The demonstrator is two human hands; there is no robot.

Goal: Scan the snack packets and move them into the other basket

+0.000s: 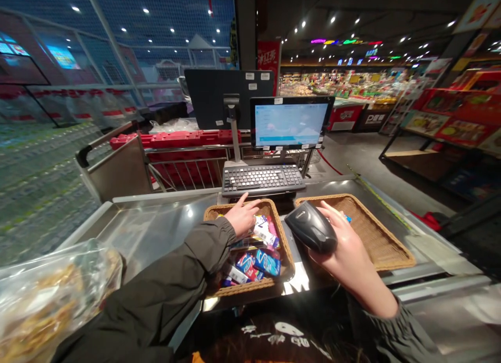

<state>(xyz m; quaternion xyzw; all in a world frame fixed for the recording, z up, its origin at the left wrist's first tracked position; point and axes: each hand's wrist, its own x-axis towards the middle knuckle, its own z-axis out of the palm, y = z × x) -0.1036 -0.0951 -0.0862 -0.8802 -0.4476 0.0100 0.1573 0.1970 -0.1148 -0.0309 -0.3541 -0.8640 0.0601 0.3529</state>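
My right hand (350, 248) is wrapped round a black handheld barcode scanner (311, 228), whose head points to the left. Over the left wicker basket (288, 248) is my left hand (243, 217), fingers stretched out above the small packs at the basket's far side. Several colourful small packs lie in this basket, among them a blue pack (267, 262) and a red and blue pack (247, 264). Behind my right hand stands a second wicker basket (376, 238), with a small blue item (348, 218) partly hidden by my fingers.
A black keyboard (263, 178) lies beyond the baskets, below a lit monitor (291, 124) and another screen seen from behind (219, 99). Clear plastic bags of food (58, 300) rest on the metal counter (156, 222) at left. A metal cart (183, 170) stands behind.
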